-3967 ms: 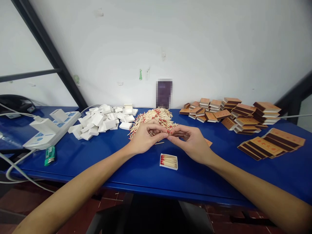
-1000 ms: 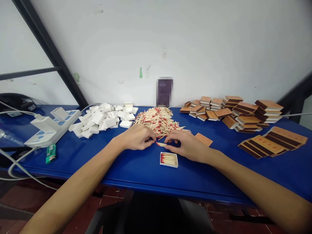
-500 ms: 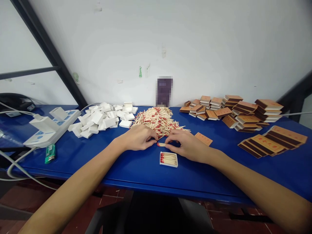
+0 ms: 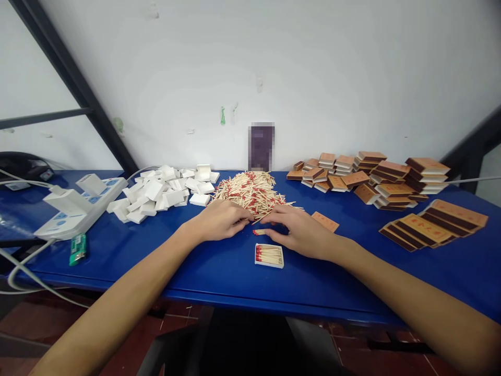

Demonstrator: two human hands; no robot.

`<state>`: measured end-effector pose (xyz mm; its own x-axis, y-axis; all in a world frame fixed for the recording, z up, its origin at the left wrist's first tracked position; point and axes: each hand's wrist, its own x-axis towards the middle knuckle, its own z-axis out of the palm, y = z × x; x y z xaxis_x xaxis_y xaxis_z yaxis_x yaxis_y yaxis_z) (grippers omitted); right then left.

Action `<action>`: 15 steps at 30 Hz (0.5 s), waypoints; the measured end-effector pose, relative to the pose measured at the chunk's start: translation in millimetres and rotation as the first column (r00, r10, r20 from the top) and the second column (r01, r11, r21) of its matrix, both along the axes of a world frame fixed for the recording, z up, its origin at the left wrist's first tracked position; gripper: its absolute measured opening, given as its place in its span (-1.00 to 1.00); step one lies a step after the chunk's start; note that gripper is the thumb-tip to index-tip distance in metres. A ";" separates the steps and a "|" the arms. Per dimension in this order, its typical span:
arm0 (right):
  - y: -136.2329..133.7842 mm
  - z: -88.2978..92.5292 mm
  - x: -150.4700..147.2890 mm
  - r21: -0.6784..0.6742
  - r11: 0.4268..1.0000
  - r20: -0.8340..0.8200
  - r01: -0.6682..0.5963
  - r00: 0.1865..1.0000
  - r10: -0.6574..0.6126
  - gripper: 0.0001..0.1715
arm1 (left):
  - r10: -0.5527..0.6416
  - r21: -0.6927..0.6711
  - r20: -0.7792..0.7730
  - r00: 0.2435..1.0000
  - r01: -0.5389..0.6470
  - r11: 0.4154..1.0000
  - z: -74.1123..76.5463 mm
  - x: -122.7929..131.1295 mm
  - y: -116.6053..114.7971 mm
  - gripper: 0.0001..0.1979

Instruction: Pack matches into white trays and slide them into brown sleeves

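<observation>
The white tray (image 4: 269,265) on the desk (image 4: 219,277) already holds matches (image 4: 268,255); a big heap (image 4: 250,190) lies loose. Your left hand (image 4: 223,222) and right hand (image 4: 303,230) curl near it; whether they grip any, I cannot tell.

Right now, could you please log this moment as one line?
left hand: at match pile | right hand: at loose matches | open tray: contains matches | white trays: heaped

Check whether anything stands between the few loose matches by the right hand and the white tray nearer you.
Nothing visible does: only a strip of blue table shows between the loose matches and the white tray. The right hand is at their plain ends, and the match pile lies on the far side.
</observation>
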<state>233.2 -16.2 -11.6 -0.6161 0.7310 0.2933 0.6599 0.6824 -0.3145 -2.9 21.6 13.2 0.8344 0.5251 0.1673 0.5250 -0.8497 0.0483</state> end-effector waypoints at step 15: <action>15.1 -12.1 6.8 0.148 0.979 -0.020 0.138 0.990 -0.137 -0.77 | 0.132 0.048 -0.002 0.991 -0.132 0.990 -1.1 -0.3 0.7 -0.83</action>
